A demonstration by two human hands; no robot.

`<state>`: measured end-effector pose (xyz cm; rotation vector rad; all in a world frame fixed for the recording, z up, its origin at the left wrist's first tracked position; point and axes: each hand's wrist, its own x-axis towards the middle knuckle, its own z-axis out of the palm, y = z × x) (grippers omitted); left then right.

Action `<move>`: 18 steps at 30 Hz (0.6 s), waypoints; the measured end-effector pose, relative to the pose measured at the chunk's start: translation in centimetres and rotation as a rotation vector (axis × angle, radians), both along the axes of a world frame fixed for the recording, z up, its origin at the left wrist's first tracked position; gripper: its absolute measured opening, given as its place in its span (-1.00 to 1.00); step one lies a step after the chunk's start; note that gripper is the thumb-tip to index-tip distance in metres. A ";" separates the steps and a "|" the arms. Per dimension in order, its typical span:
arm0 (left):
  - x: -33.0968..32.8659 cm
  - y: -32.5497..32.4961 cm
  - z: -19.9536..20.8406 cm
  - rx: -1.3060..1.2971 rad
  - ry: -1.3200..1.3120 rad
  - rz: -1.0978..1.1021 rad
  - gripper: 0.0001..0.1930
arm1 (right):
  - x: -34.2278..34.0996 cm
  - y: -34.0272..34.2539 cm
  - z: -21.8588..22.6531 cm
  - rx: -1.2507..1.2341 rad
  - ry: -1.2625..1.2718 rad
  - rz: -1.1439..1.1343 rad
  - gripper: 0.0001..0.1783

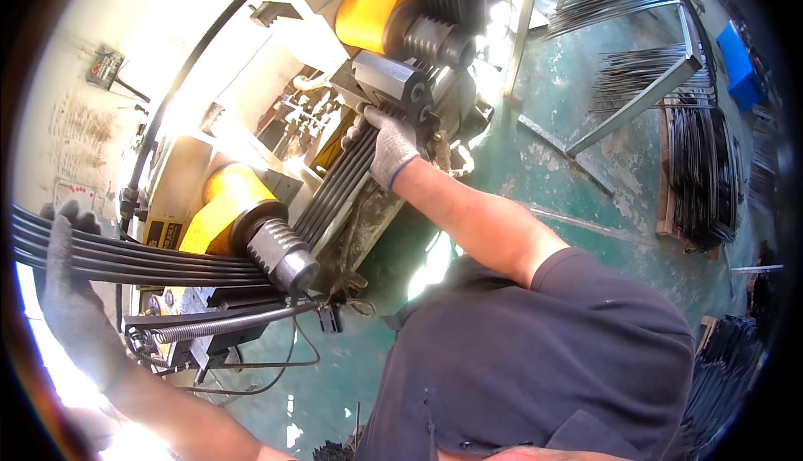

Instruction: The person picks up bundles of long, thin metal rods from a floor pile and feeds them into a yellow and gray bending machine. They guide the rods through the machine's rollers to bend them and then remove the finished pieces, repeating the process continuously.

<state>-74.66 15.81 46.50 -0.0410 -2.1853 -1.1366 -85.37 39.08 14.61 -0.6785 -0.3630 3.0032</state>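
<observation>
Several long black metal rods (pixel 171 264) run side by side through a machine, bent around a grooved steel roller (pixel 280 253) under a yellow arm (pixel 227 197). At the far left my left hand (pixel 74 310), in a grey glove, is closed round their free ends. My right hand (pixel 391 147), in a light knitted glove, grips the same bundle farther up, its fingers partly hidden behind the rods. Just beyond it sits a steel clamp block (pixel 386 78) with a bolted end. A second yellow arm (pixel 368 19) and grooved roller (pixel 435 41) stand above that.
Below the near roller are a coil spring (pixel 234 324) and looping cables (pixel 305 361). Metal racks (pixel 644 110) with hanging thin rods stand at the right, beside a stacked dark bundle (pixel 707 176) on a pallet. A blue bin (pixel 740 66) is farther right. The floor (pixel 502 176) is green and worn.
</observation>
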 end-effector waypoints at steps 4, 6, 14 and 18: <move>-1.3 0.7 1.3 -0.062 -0.008 0.106 -0.64 | -0.2 0.6 -0.7 -0.028 0.052 -0.036 -0.88; -1.8 0.3 1.3 -0.076 0.020 0.197 -0.67 | 0.0 0.3 -0.3 -0.035 0.061 -0.035 -0.87; -1.7 1.0 0.1 -0.159 0.106 0.226 -0.66 | -0.3 0.4 -0.7 0.020 0.040 -0.043 -0.87; -1.7 0.9 0.1 -0.219 0.106 0.254 -0.66 | -0.6 0.4 -1.2 0.028 0.044 -0.022 -0.85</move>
